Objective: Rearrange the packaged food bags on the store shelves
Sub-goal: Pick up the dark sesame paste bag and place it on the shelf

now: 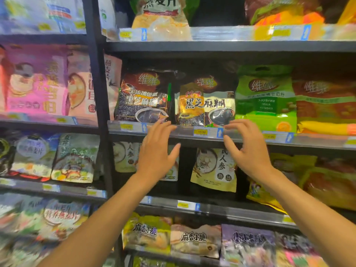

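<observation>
Looking at the middle shelf of a store rack, packed with food bags. Dead centre: a black sesame bag with a yellow panel, upright at the front edge, touching a darker black sesame bag on its left and just beside a green soybean milk powder bag on its right. Further right, an orange bag, pretty blurry. Both arms bare, reaching up from the bottom of the view. Up in front of the shelf, the left hand, released, fingers straight and a little spread, fingertips right at the rail below the seam between the two black bags. Can't tell whether touching the bags or only the rail. Also up, the right hand, gripping nothing, fingers loosely curved with thumb and forefinger apart like an open pinch, tips at the lower right corner of the yellow-panel bag, just above and right of the yellow price tag marked 19.90. Can't swear to contact there either. One shelf down, partly behind the hands: pale ginseng bags, the right one tilted a bit. Below that, a row of snack bags in yellow-green and beige. Off to the left, past the dark upright post, pink bags on the neighbouring bay, all smeared by blur
</observation>
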A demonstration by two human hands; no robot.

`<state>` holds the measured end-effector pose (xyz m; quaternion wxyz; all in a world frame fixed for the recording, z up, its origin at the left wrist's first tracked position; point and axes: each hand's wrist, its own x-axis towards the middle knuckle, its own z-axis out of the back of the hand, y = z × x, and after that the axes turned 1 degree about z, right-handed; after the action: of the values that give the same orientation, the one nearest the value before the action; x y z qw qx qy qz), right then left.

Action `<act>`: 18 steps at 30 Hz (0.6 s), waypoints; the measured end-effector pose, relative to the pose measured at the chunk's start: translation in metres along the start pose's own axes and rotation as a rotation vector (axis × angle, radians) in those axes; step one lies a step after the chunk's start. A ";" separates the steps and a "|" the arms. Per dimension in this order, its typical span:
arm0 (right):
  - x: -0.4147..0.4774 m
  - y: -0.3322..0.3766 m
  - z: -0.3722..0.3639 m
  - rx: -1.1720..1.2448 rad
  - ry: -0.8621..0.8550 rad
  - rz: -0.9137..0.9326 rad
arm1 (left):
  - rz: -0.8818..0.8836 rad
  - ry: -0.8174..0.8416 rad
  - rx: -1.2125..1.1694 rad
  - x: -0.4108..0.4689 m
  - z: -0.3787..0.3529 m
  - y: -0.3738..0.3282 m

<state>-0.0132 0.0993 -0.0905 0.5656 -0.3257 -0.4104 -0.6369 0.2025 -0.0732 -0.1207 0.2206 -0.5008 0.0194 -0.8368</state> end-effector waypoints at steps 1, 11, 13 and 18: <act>-0.015 0.006 -0.003 -0.008 0.009 0.006 | 0.005 0.010 0.008 -0.018 0.000 0.005; -0.148 0.039 -0.030 -0.103 0.193 -0.217 | 0.203 0.358 0.016 -0.167 -0.017 0.031; -0.163 0.040 -0.031 -0.126 0.219 -0.253 | 0.237 0.400 -0.010 -0.179 -0.020 0.031; -0.182 0.032 -0.033 -0.139 0.249 -0.341 | 0.252 0.450 -0.033 -0.184 -0.029 0.031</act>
<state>0.0470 0.1519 -0.2603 0.4722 -0.2084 -0.3417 -0.7854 0.2628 -0.0352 -0.2961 0.3052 -0.2993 0.1438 -0.8925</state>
